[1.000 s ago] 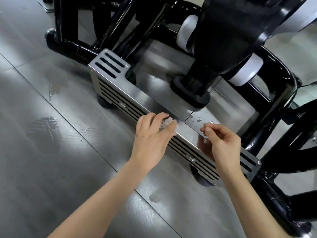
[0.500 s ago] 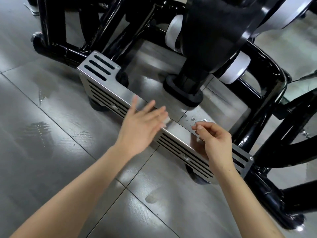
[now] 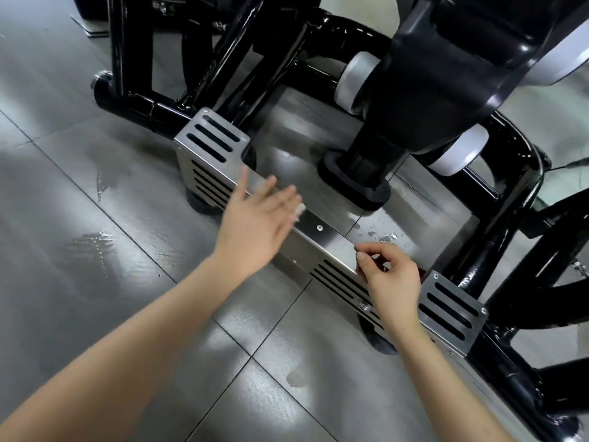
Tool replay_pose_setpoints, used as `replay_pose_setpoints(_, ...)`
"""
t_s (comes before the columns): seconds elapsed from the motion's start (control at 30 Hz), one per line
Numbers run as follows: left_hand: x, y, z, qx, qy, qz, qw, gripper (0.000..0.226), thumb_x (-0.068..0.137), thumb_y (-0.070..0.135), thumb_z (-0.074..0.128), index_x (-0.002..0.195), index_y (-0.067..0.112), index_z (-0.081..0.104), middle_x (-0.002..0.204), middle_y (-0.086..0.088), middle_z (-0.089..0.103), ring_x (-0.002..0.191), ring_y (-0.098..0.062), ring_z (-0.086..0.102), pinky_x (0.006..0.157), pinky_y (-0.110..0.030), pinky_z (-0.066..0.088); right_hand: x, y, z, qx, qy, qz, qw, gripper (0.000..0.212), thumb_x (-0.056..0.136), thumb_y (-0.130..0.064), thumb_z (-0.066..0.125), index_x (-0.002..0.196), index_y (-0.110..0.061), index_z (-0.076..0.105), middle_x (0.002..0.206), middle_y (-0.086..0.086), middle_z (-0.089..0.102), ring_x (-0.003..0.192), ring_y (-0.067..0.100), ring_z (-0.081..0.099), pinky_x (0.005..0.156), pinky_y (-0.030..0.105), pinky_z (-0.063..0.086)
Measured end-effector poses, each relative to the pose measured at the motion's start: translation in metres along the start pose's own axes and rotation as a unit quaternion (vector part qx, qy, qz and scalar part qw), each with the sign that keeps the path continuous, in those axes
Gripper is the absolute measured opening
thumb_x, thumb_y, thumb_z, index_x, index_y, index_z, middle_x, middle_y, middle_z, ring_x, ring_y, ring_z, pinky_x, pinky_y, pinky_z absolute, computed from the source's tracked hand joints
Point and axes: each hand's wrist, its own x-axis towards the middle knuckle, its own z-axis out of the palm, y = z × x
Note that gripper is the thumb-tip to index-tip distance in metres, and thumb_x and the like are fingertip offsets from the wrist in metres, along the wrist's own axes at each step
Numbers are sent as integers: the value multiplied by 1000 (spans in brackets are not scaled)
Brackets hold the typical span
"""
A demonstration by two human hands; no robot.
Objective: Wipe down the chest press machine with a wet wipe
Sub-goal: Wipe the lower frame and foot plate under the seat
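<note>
The left hand (image 3: pixel 255 228), fingers stretched flat, is pressing a small white wet wipe (image 3: pixel 300 209) onto the black chest press machine's (image 3: pixel 420 90) slotted steel foot plate (image 3: pixel 323 246). The right hand (image 3: pixel 390 282) is resting curled, fingertips on the plate's edge.

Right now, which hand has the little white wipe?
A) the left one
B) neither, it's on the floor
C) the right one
A: the wipe shows white at the straight fingertips of the left hand, over the metal plate; the right hand shows nothing white.
</note>
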Motion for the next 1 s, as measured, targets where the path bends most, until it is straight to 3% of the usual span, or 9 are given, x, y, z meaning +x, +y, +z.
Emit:
replay_pose_setpoints(0.13,-11,56,14,-8,15,117,993,29,93,31,52,115,21,66,122,4,64,116,-26,59,108,-60,24,-1,-2,1,16,4,-6,1000,24,83,-12,66,80,-35,71,77,-9,65,79,22,63,79,49,52)
replay_pose_setpoints(0.2,-8,48,21,-1,18,141,990,27,93,33,55,116,24,66,121,7,64,117,-24,58,107,-61,22,-1,-1,-1,30,-1,6,1000,25,84,-11,66,82,-36,72,79,-6,67,81,24,64,81,50,52)
replay_pose_setpoints(0.3,-5,-4,18,10,-6,11,1000,35,100,37,35,123,26,58,125,8,61,123,-24,53,108,-61,16,1,-2,1,13,-1,22,1000,27,84,-10,65,81,-36,71,73,-3,66,75,23,61,80,51,51)
replay_pose_setpoints(0.43,-7,-72,8,32,14,-180,983,45,102,36,23,129,20,55,131,4,56,128,-30,47,112,-56,2,4,-12,15,-40,8,-6,999,27,85,-9,61,79,-34,68,76,-4,66,76,22,61,78,48,52)
replay_pose_setpoints(0.53,-4,-77,11,17,-17,-296,955,53,101,39,11,142,20,38,146,6,38,140,-24,28,113,-48,-12,11,-35,40,-26,-9,-1,1000,27,87,-8,58,80,-34,66,71,-4,66,70,17,62,75,44,54)
replay_pose_setpoints(0.67,0,-54,27,-94,44,-428,898,47,103,28,22,147,10,24,153,-3,25,142,-24,25,114,-38,-9,30,-61,79,-35,-19,-16,999,23,87,-17,56,76,-37,62,74,-9,67,77,16,64,78,38,52)
replay_pose_setpoints(0.8,15,-57,27,-246,110,-495,826,49,103,19,19,148,3,11,156,-9,16,144,-23,15,118,-36,-3,39,-81,105,-72,-39,-24,996,19,90,-20,52,90,-32,67,84,-9,68,87,14,61,86,33,46)
replay_pose_setpoints(0.9,6,-54,33,-284,116,-496,812,48,102,16,22,148,3,12,156,-8,15,142,-18,9,119,-44,5,42,-89,115,-76,-43,-15,996,19,88,-20,50,84,-34,63,80,-7,69,87,17,62,92,41,45)
replay_pose_setpoints(1.0,-10,-12,46,-305,114,-486,811,50,101,22,20,143,-6,23,153,-12,19,140,-32,22,118,-46,9,41,-89,118,-81,-40,-14,996,20,88,-21,49,83,-35,61,79,-7,69,87,17,62,94,43,43)
